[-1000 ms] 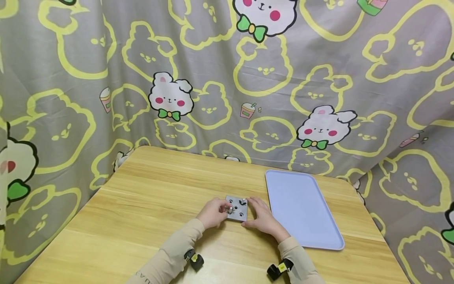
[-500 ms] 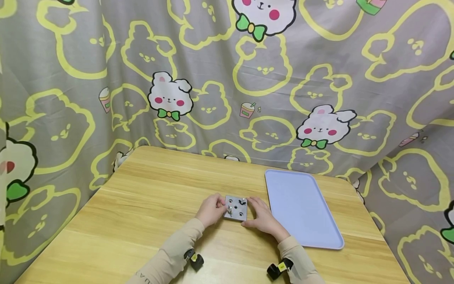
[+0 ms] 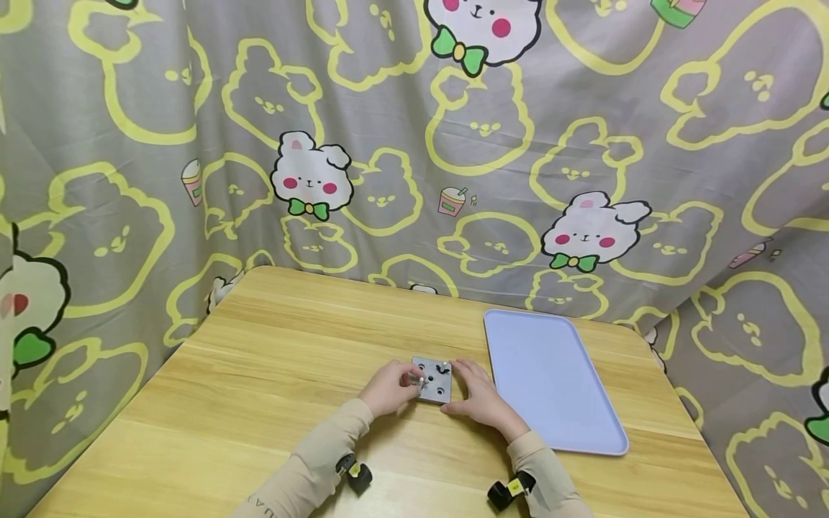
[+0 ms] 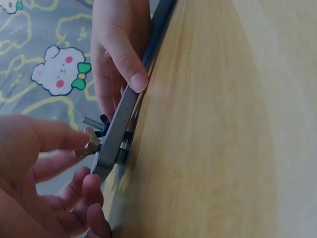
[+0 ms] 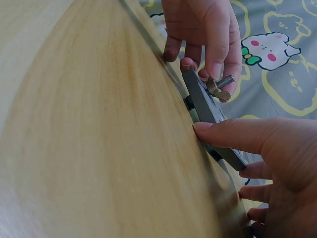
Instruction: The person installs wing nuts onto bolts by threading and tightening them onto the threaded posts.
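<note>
A small square grey metal plate [image 3: 442, 381] with several holes lies between the two hands on the table. My left hand [image 3: 391, 388] pinches a brass-coloured wing nut [image 5: 216, 90] between thumb and forefinger. It sits on a threaded bolt [image 5: 227, 81] sticking up from the plate's left side, and the other fingers curl near the plate edge. At the far right corner, a black wing nut [image 4: 103, 126] sits on a second bolt. My right hand [image 3: 482, 399] holds the plate by its edges, thumb at the near side. Bolt heads [image 4: 120, 156] show beneath the plate, keeping it slightly raised.
A shallow lavender tray [image 3: 550, 374] lies to the right, close beside the right hand. The wooden table [image 3: 259, 374] extends around the plate, and a grey patterned curtain [image 3: 388, 115] hangs behind its far edge. Each forearm wears a black strap device [image 3: 354, 473].
My left fingers drew back to the left off the brass wing nut half a second ago and are around it again now. The right hand and the plate have stayed in place.
</note>
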`<state>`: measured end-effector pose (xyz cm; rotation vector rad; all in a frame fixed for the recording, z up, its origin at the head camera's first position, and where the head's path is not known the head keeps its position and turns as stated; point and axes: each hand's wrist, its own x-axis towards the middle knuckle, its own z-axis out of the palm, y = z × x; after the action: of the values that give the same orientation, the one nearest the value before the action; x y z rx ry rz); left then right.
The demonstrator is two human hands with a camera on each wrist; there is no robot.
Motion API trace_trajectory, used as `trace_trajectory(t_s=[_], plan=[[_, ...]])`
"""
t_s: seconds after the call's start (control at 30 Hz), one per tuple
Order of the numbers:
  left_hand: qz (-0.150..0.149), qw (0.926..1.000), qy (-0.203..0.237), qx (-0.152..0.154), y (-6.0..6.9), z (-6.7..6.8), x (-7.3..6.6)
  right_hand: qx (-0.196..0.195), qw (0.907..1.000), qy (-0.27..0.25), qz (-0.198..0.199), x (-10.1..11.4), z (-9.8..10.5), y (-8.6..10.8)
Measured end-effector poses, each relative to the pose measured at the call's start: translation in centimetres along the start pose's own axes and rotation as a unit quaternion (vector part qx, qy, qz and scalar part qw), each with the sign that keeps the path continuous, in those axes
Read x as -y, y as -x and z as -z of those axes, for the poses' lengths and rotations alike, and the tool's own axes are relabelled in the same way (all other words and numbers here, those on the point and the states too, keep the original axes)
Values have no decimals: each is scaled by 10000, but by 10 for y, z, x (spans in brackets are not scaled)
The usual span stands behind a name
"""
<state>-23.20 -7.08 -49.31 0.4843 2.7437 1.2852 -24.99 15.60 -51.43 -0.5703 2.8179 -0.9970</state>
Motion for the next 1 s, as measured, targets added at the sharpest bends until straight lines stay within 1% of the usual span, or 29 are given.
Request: trace_trajectory(t_s=[0.23, 0.33, 0.4, 0.5, 0.67, 0.73, 0.77, 0.8, 0.87, 1.0], plan=[[219, 9976, 135, -647, -3, 0, 3, -10, 10000, -57, 20, 0, 0, 0], [263, 9964, 161, -793, -2, 1, 2, -34, 10000, -65, 34, 1, 0, 0], [275, 9967, 103, -763, -1, 1, 1, -37, 10000, -54, 41, 1, 1, 0], [243, 9979, 2, -593, -1, 1, 0, -27, 10000, -33, 40, 1, 1, 0], [261, 9995, 192, -52, 0, 2, -2, -2, 10000, 0, 17, 1, 1, 0], [236, 9995, 192, 99, 0, 2, -2, 2, 10000, 3, 6, 1, 1, 0], [215, 9996, 135, 125, 0, 2, -1, 2, 10000, 13, 3, 1, 1, 0], [199, 9997, 119, 125, 0, 2, -1, 1, 10000, 16, -2, 1, 1, 0], [181, 9998, 45, 16, 0, 2, 0, -3, 10000, 9, -7, 1, 1, 0], [233, 9987, 71, -440, -1, 1, 1, -34, 10000, -17, 12, 1, 0, 0]])
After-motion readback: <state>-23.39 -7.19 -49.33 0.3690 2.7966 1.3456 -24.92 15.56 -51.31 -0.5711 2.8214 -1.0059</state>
